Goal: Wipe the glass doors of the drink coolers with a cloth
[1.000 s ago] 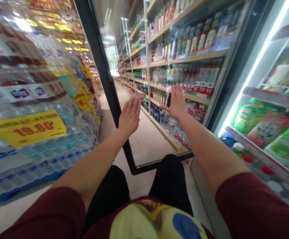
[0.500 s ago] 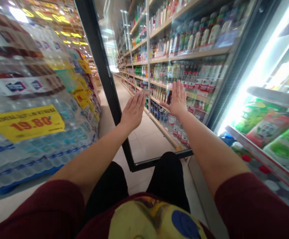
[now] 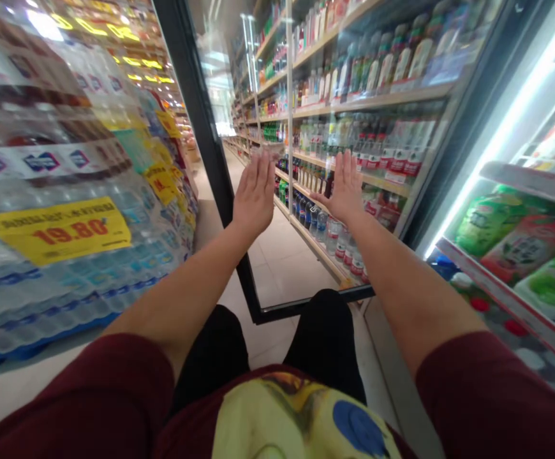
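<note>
A glass cooler door with a black frame (image 3: 199, 118) stands open in front of me. My left hand (image 3: 254, 194) is raised at the glass near the frame's left side, fingers stretched and side by side; a faint reflection shows by its fingertips. My right hand (image 3: 346, 188) is held up farther right, palm toward the glass, fingers straight and thumb out to the left. Neither hand holds anything. Whether the palms touch the glass is hidden. Through the pane, shelves of bottles (image 3: 377, 102) are visible.
On the left rises a stack of wrapped bottles (image 3: 29, 166) with a yellow price sign (image 3: 57, 231). The lit cooler shelf (image 3: 521, 299) at right carries green and red packs (image 3: 536, 245). A tiled aisle floor (image 3: 277, 274) runs ahead. My knee (image 3: 328, 319) is close to the door's lower edge.
My left hand has turned more upright, its fingers pointing up instead of slanting right. My right hand stays raised with little change. The view has shifted slightly.
</note>
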A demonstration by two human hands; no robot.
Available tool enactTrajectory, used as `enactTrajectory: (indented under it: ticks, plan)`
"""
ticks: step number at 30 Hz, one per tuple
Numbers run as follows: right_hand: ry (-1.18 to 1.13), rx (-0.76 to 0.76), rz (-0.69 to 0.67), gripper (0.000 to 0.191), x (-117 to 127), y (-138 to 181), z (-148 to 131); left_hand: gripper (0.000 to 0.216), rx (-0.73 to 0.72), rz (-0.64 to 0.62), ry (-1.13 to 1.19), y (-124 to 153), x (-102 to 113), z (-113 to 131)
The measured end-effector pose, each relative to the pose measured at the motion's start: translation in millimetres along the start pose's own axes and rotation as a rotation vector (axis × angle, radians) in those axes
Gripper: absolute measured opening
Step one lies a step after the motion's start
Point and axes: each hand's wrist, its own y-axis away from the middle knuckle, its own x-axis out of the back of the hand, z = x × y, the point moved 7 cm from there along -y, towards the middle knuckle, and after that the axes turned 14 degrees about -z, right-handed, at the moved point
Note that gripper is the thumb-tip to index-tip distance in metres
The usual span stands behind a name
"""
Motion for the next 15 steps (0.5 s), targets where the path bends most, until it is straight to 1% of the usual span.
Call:
enactTrajectory:
  ticks: [2, 3, 4, 5, 6, 7, 8, 11, 12, 13, 14, 15]
  plan:
    - [0.008, -0.023, -0.017, 0.121, 0, 0, 0, 0.068, -0.074, -0.057, 0.004, 18, -16, 15]
    - [0.009, -0.029, -0.021, 0.122, 0, 0, 0, 0.069, -0.159, -0.115, 0.005, 30, -28, 27]
    - [0.008, -0.027, -0.022, 0.122, 0, 0, 0, 0.071, -0.286, -0.195, -0.005, 43, -40, 40]
    - [0.004, -0.021, -0.016, 0.123, -1, 0, 0, 0.072, -0.332, -0.229, -0.015, 52, -47, 46]
    - [-0.001, -0.012, -0.007, 0.123, -1, 0, 1, 0.072, -0.359, -0.248, -0.024, 55, -49, 47]
    - [-0.007, -0.003, 0.004, 0.122, -2, 0, 1, 0.073, -0.337, -0.237, -0.027, 50, -45, 41]
    - [-0.011, 0.006, 0.014, 0.122, -2, -1, 2, 0.073, -0.274, -0.200, -0.024, 40, -36, 31]
    - [-0.018, 0.013, 0.022, 0.122, -4, -2, 3, 0.081, -0.040, -0.057, 0.000, -4, 1, -6]
    - [-0.020, 0.010, 0.019, 0.122, -4, -2, 4, 0.082, 0.023, -0.021, 0.002, -14, 10, -14]
    - [-0.022, 0.009, 0.014, 0.123, -4, -2, 4, 0.083, 0.055, -0.003, 0.007, -18, 13, -16]
    - [-0.023, 0.007, 0.011, 0.123, -4, -1, 4, 0.081, 0.067, 0.002, 0.012, -17, 12, -14]
    - [-0.024, 0.007, 0.010, 0.123, -3, -1, 3, 0.079, 0.040, -0.018, 0.019, -11, 5, -6]
